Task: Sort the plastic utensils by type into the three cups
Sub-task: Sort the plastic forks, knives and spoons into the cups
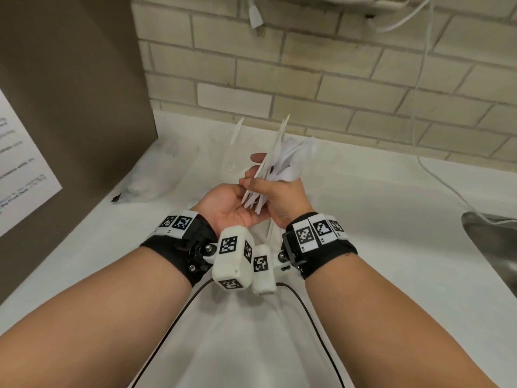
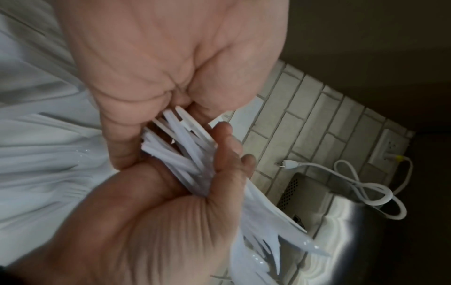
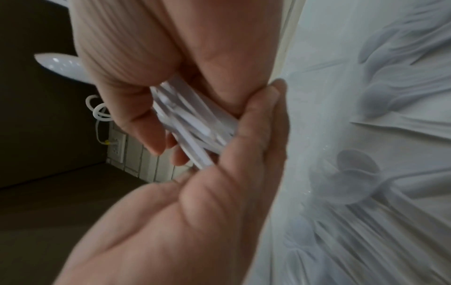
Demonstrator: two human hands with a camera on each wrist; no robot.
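Both hands hold one bundle of white plastic utensils [image 1: 282,155] above the white counter [image 1: 363,219]. My left hand [image 1: 232,203] lies palm up under the handles, its thumb [image 2: 227,154] pressing on the bundle [image 2: 185,152]. My right hand [image 1: 282,194] grips the bundle [image 3: 195,131] from the right, back of the hand up. Fork tines [image 2: 268,243] and a spoon bowl [image 3: 61,67] stick out of it. Behind the hands stands a clear cup [image 1: 229,161], faint, with a white knife [image 1: 237,130] upright in it. Several spoons [image 3: 358,173] show blurred through clear plastic.
A steel sink [image 1: 489,247] sits at the right edge, with a white cord [image 1: 436,175] running down to it. A brown panel [image 1: 70,107] with a printed sheet walls off the left. A brick wall [image 1: 307,88] closes the back. A blurred clear plastic thing [image 1: 156,169] lies at back left.
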